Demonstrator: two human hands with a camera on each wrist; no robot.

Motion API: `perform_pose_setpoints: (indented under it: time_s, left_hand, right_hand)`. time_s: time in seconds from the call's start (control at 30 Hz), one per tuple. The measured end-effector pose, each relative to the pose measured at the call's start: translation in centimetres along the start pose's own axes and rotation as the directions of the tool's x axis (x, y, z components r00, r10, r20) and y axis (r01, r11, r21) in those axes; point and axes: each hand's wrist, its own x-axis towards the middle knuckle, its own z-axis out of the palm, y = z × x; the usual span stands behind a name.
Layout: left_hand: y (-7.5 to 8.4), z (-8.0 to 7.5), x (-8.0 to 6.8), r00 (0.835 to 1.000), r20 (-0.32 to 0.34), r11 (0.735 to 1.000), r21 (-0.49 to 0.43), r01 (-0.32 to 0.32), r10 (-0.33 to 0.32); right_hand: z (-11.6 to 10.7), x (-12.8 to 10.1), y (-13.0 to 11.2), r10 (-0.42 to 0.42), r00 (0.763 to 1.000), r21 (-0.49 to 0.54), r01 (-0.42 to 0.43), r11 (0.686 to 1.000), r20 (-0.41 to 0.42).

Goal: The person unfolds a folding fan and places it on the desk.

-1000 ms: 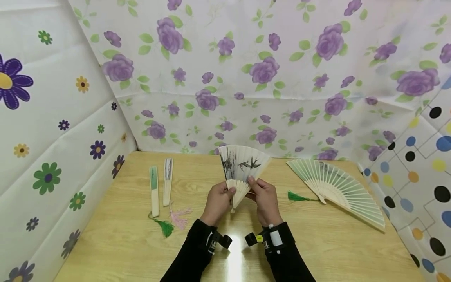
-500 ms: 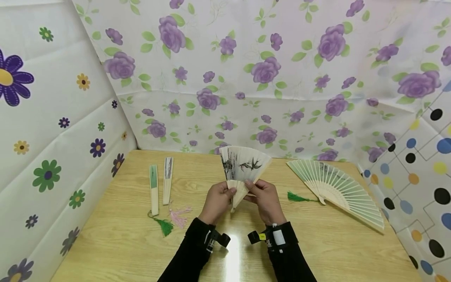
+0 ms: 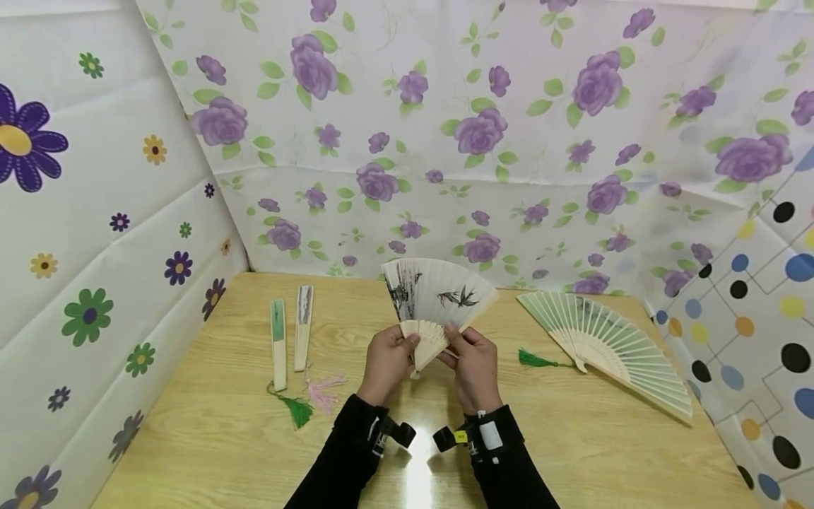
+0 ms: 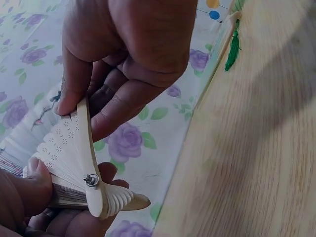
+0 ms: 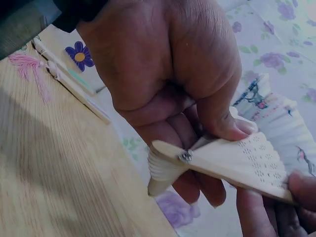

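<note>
A white folding fan [image 3: 439, 286] with dark painted leaves is held up in the middle, partly spread. My left hand [image 3: 388, 364] grips its folded ribs on the left side, thumb on the front. On the opposite side my right hand [image 3: 475, 367] pinches the outer rib and the ribs beside it between thumb and fingers. Pierced flower patterns show on the fan's pale ribs [image 4: 64, 140] in the left wrist view. In the right wrist view, a metal pivot [image 5: 185, 156] joins the ribs near their lower ends.
On the table [image 3: 242, 452] at left lie two closed folding fans, one green [image 3: 278, 343] with a green tassel [image 3: 297, 410], one grey-white [image 3: 304, 329] beside a pink tassel [image 3: 326, 394]. An opened green fan [image 3: 610, 346] with a green tassel [image 3: 535, 358] lies at right. Floral cloth [image 3: 420, 205] stands behind.
The white fan has spread wider, its left edge moving further left along with my left hand. My right hand still pinches the right side. The fans on the table have stayed put.
</note>
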Motion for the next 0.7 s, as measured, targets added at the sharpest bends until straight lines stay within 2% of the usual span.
perform_pose_setpoints:
  time_s: [0.2,0.33,0.57,0.7]
  left_hand:
    - [0.1,-0.1,0.1,1.0,0.02,1.0,-0.022,0.007,-0.006]
    - [0.2,0.0,0.1,0.999,0.051,0.999,-0.049,0.011,-0.009]
    - [0.4,-0.1,-0.1,0.999,0.052,1.0,-0.024,0.017,-0.016]
    - [0.3,-0.2,-0.1,0.996,0.078,0.996,-0.077,0.047,-0.041]
  right_hand:
    - [-0.6,0.3,-0.3,0.031,0.995,-0.08,-0.024,0.997,0.093]
    - [-1.0,0.4,-0.6,0.049,0.991,-0.135,-0.032,0.99,0.126]
    - [-1.1,0.4,-1.0,0.036,0.992,-0.183,-0.014,0.983,0.118]
    - [-1.0,0.3,-0.9,0.032,0.995,-0.17,-0.015,0.985,0.099]
